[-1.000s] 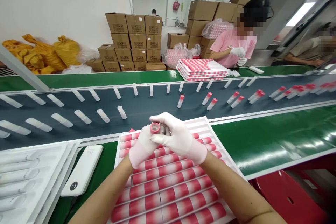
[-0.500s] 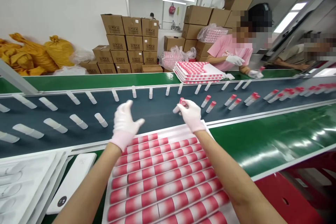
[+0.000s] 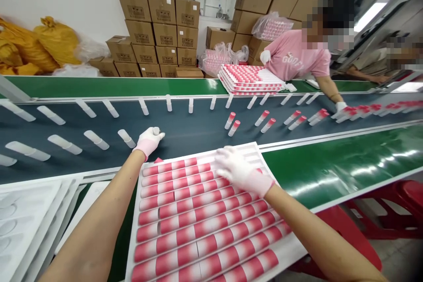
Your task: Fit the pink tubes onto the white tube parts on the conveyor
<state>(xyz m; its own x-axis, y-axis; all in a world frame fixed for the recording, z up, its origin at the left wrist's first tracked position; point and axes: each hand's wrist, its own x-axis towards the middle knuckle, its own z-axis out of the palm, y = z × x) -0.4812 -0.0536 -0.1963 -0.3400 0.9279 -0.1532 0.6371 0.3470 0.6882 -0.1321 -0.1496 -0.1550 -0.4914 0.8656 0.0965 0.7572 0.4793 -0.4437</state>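
My gloved left hand [image 3: 149, 142] is over the dark conveyor belt, its fingers closed around a white tube [image 3: 156, 131]. Only the tube's top end shows. My gloved right hand [image 3: 239, 171], a little blurred, reaches low over the upper right of a white tray [image 3: 256, 152] with its fingers stretched out. Rows of pink-and-white pieces [image 3: 198, 205] fill most of that tray. Beyond my right hand, two tubes with pink tops [image 3: 232, 124] stand on the belt. White tubes without pink [image 3: 95, 139] stand on the belt to the left of my left hand.
Stacked white trays [image 3: 29, 224] and a white flat device [image 3: 84, 205] lie at the left. Across the belt, a person in a pink shirt [image 3: 297, 55] reaches to pink-topped tubes beside a pile of filled trays [image 3: 251, 80]. Cardboard boxes [image 3: 161, 31] stand behind. Red stools [image 3: 350, 233] are at lower right.
My right hand has let go of a pink-topped tube on the belt and come back over the tray. My left hand, open before, has closed on a white tube. The other person's arm has stretched out.
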